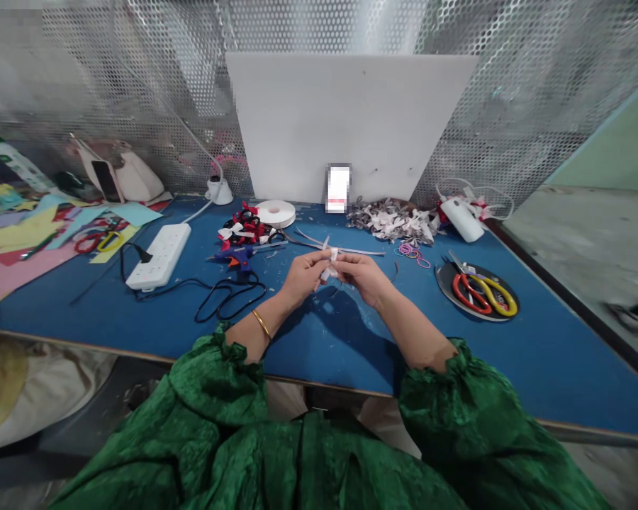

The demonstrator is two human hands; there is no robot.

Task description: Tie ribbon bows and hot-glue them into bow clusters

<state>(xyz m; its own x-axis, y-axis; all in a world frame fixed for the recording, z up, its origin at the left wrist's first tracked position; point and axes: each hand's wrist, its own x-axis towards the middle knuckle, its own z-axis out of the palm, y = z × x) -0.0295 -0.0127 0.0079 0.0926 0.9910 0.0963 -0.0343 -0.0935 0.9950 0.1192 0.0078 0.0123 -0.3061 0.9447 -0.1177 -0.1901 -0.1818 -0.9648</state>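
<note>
left hand (304,275) / right hand (366,275): both pinched tight on white ribbon (330,266) over surface (510,354) | ribbon seemed light, floppy; grip at fold

The scene is evenly and brightly lit from above, and a soft shadow is cast on the bench (510,368) beneath the forearms. Strong wide-angle bending is seen at the edges, and glare is thrown off the perforated metal screen (510,106).
</note>
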